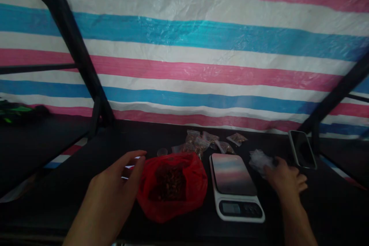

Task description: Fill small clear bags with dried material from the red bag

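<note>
Presently, the left hand (115, 184) is hovering over the near left of the dark table (57, 200), fingers spread apart and gripping nothing, with its fingertips lying just beside the left edge of the red plastic bag (173, 186). That bag is sitting open at near centre, showing a heap of dark brown contents inside. Just to its right a white digital kitchen scale with a glossy plate (235, 184) is standing, its display facing the near edge; nothing is lying on the plate.

The right hand (285, 182) is resting right of the scale, its fingers reaching onto a small pile of clear plastic pouches (259, 160) and touching it; whether they are pinching a pouch cannot be told from this view.

Farther back, behind bag and scale, several small clear packets filled with brown material (201, 143) are lying scattered in a loose row. A dark smartphone (302, 148) is lying face up at far right, just beyond the right hand. A striped pink, white and blue tarpaulin (184, 46) is hanging behind the table, crossed by black metal frame bars (72, 42).
</note>
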A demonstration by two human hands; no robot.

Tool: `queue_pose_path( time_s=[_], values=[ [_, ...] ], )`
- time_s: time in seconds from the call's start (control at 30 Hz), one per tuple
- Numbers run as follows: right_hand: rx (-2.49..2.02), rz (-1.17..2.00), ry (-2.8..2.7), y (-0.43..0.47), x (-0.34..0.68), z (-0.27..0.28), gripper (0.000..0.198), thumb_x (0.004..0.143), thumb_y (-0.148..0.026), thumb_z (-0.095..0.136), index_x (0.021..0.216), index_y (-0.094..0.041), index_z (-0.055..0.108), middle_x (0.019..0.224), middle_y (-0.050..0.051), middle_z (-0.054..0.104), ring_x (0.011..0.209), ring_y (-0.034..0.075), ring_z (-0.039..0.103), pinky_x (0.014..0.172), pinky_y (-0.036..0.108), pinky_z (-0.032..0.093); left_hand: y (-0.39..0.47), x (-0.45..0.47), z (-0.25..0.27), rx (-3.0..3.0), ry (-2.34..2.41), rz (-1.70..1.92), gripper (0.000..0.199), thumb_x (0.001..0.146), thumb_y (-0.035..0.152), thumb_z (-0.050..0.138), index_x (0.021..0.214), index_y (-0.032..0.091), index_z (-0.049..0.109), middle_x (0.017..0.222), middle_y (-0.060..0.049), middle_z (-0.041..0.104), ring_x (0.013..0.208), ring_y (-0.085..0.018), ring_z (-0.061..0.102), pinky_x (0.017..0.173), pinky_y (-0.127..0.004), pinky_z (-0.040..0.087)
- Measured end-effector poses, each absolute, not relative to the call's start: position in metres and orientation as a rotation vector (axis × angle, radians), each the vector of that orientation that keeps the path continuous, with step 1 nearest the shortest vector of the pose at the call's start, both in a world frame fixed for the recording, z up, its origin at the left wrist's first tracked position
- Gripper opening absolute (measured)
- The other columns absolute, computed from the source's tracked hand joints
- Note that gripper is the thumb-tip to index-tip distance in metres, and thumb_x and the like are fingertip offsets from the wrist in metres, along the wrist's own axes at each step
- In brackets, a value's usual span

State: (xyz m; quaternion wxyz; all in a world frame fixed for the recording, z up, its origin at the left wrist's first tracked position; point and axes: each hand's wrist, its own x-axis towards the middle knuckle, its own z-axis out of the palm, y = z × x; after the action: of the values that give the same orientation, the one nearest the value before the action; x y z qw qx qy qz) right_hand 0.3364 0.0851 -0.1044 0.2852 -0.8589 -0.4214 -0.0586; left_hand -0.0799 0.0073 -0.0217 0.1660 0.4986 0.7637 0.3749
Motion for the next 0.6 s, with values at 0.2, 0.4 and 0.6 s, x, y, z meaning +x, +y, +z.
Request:
queue_pose_path(
  time_s=[0.2, 0.4, 0.6],
  values=[
    [-2.036, -0.086, -1.518, 0.111, 0.273, -0.091, 0.037, 0.093, -0.042, 0.057, 0.118, -0.023, 0.078, 0.121, 0.018, 0.073, 0.121, 0.046, 0.055, 0.099, 0.062, 0.043, 0.005, -0.074, -0.015, 1.398, 2.249, 1.074, 0.049, 0.074, 0.064, 0.051, 0.097, 0.031, 0.078, 0.093, -0.004, 0.086, 0.080, -0.031, 0.081, 0.059, -0.033, 0.055],
    [-1.965, 0.103, -1.773, 0.137, 0.231, -0.092, 0.038, 0.088, -0.042, 0.071, 0.121, -0.024, 0.076, 0.126, 0.015, 0.072, 0.126, 0.042, 0.053, 0.101, 0.056, 0.041, 0.006, -0.067, -0.017, 1.421, 2.158, 1.086, 0.053, 0.078, 0.068, 0.049, 0.100, 0.030, 0.079, 0.088, -0.004, 0.085, 0.085, -0.031, 0.081, 0.060, -0.033, 0.058],
    [-1.946, 0.201, -1.723, 0.147, 0.224, -0.090, 0.041, 0.076, -0.027, 0.078, 0.116, -0.025, 0.076, 0.118, 0.012, 0.075, 0.122, 0.039, 0.060, 0.100, 0.050, 0.043, 0.003, -0.063, -0.015, 1.362, 2.126, 1.125, 0.052, 0.076, 0.068, 0.051, 0.097, 0.029, 0.079, 0.084, -0.005, 0.083, 0.079, -0.029, 0.080, 0.056, -0.032, 0.059]
  ],
)
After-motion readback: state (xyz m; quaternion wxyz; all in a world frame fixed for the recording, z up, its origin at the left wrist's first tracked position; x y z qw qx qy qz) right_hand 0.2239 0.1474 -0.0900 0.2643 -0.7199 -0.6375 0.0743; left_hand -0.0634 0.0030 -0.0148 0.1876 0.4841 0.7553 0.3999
